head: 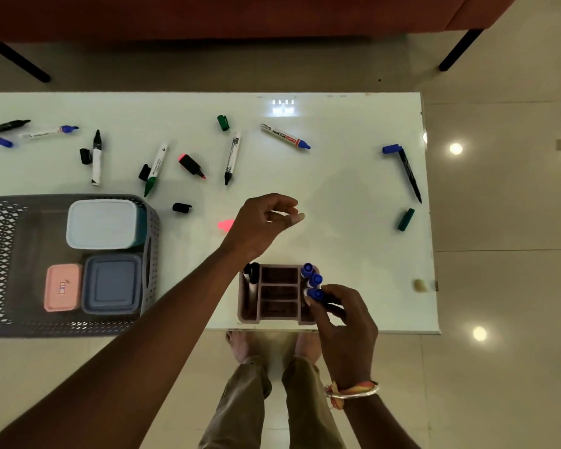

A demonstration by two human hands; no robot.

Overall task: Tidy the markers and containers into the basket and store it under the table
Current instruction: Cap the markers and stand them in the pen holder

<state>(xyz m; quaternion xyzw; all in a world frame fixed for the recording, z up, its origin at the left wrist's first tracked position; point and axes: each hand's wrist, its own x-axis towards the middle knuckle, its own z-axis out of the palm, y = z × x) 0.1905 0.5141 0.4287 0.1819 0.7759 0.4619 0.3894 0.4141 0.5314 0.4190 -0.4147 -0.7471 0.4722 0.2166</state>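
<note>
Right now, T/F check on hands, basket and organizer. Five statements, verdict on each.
1. The basket holds a white-lidded container, a pink container and a blue-grey container. True.
2. The right hand is empty. False: it grips a blue-capped marker at the right compartment of the organizer.
3. Every marker is in the organizer. False: many lie loose on the table, such as the green marker.
4. Black-capped markers stand in the organizer's left compartment. True.
5. The left hand grips the pink highlighter. False: it hovers over the table and holds nothing, and the highlighter lies apart from it.
</note>
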